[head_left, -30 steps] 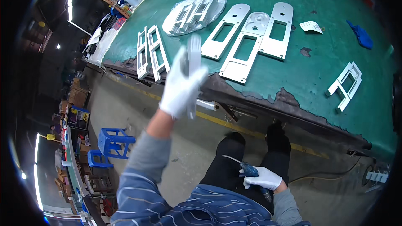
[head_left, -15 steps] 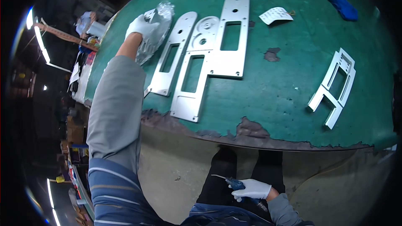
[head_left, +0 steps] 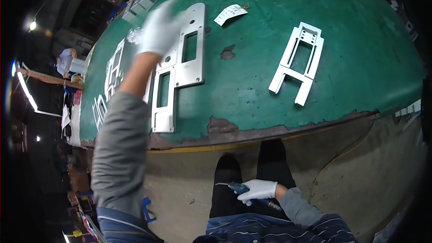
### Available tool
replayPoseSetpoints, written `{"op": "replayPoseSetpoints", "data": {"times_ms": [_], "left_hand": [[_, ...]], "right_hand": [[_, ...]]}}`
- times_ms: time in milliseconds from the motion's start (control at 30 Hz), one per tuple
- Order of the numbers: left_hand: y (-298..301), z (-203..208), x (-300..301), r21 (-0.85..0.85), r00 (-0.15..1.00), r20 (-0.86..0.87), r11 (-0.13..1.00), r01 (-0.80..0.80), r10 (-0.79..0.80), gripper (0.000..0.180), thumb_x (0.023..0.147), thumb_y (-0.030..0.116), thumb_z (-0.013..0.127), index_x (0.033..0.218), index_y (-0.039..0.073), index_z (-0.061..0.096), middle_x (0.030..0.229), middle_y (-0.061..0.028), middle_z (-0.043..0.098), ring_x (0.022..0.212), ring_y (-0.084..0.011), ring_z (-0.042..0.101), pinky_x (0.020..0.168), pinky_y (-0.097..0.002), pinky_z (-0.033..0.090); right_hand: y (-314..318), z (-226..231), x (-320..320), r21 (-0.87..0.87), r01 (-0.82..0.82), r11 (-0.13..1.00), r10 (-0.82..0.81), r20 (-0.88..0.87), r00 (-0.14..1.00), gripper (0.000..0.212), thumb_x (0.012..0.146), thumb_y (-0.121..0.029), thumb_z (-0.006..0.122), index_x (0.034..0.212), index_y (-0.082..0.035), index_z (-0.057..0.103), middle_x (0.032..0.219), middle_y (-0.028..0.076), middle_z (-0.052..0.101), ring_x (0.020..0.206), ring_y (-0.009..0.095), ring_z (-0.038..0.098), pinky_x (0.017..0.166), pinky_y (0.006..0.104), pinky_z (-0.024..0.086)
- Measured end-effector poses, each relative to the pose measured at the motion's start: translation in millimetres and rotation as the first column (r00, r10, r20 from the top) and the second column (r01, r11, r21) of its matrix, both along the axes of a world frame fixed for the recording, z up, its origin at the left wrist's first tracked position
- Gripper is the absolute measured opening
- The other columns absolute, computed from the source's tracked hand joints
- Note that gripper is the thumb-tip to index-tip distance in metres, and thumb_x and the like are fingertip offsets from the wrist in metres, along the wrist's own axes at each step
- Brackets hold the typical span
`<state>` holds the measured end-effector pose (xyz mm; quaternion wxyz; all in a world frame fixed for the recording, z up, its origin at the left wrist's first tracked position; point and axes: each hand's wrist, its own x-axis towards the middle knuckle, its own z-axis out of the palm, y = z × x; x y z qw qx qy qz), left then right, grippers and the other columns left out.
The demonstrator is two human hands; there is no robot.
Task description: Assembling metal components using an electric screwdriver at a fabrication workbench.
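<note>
Plates (head_left: 191,73), silvery, rectangular-holed, are lying just beside the blurred left grip (head_left: 159,30), its hold unclear; the right grip (head_left: 258,191) is clasping a blue tool (head_left: 238,188).

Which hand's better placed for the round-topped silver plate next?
Left hand, likely: it appears beside the silver plate; the right hand grips a blue hand tool away from the green table.

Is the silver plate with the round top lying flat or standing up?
Lying flat: the silver plate has its broad face up, and green tabletop shows through its rectangular opening.
</note>
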<state>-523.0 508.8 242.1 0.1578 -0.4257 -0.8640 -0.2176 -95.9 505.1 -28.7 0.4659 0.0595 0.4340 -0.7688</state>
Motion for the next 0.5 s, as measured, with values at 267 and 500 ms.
{"op": "replayPoseSetpoints", "data": {"times_ms": [267,500], "left_hand": [[163,-26,228,-0.486,0.988,0.153,0.868,0.095,-0.023,0.12,0.067,0.061,0.076,0.155,-0.007,0.031,0.117,-0.0226,0.07,0.099,-0.0297,0.071,0.07,-0.0409,0.056],[100,-16,236,-0.361,0.892,0.391,0.929,-0.075,0.224,0.092,0.076,0.035,0.078,0.148,-0.005,0.038,0.115,-0.0224,0.067,0.096,-0.0328,0.07,0.071,-0.0441,0.057]], "right_hand": [[3,38,14,0.255,0.053,0.965,0.002,-0.213,0.977,0.044,0.094,-0.024,0.07,0.13,0.002,0.064,0.102,0.015,0.074,0.078,0.019,0.071,0.076,0.0321,0.058],[-8,41,27,0.172,0.569,0.804,-0.588,0.092,0.803,0.042,0.098,-0.021,0.066,0.131,0.002,0.06,0.097,0.017,0.074,0.076,0.023,0.072,0.078,0.0345,0.058]]}}
